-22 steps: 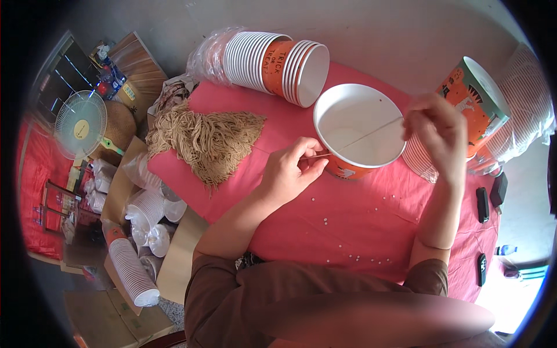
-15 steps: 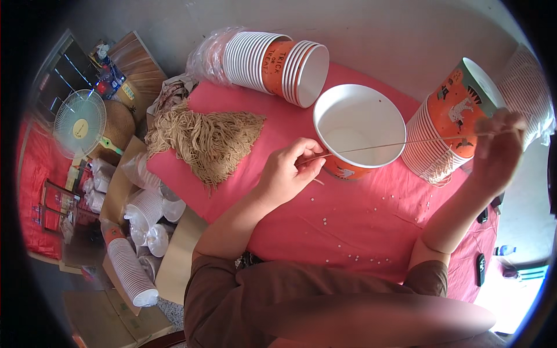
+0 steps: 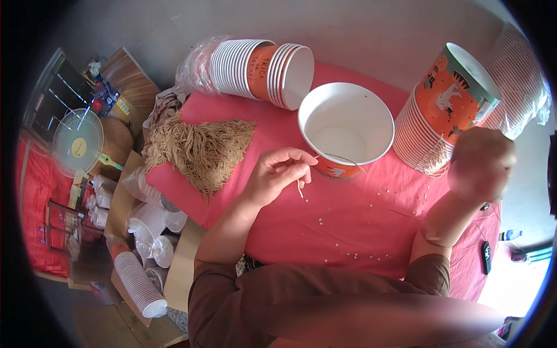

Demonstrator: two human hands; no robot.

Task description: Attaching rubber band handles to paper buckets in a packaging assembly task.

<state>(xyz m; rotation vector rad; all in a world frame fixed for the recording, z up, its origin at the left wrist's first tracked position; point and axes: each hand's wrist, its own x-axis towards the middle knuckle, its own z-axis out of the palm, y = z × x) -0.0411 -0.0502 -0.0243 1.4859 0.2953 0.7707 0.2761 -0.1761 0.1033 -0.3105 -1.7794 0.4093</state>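
Over the near left of an open white paper bucket (image 3: 374,113), my left hand (image 3: 281,174) pinches a thin tan cord (image 3: 343,158) between thumb and fingers. One end of the cord curves rightward across the bucket's near rim; a short end hangs below the fingers. My right hand (image 3: 483,164) is off to the right, in front of a standing stack of orange-printed buckets (image 3: 447,95). Motion blurs its fingers, so whether it holds anything cannot be made out. Loose tan cords (image 3: 436,158) hang on the near side of that stack.
A heap of tan cords (image 3: 200,151) lies on the pink-covered table (image 3: 284,232). Behind it, nested buckets (image 3: 241,69) lie on their side. Small white bits (image 3: 320,221) dot the cloth. A cardboard box (image 3: 183,255) with wrapped cups stands at left, near a fan (image 3: 78,142).
The cord was stretched taut between both hands; its right part is now slack and free by the bucket rim. My right hand has moved lower, in front of the standing stack.
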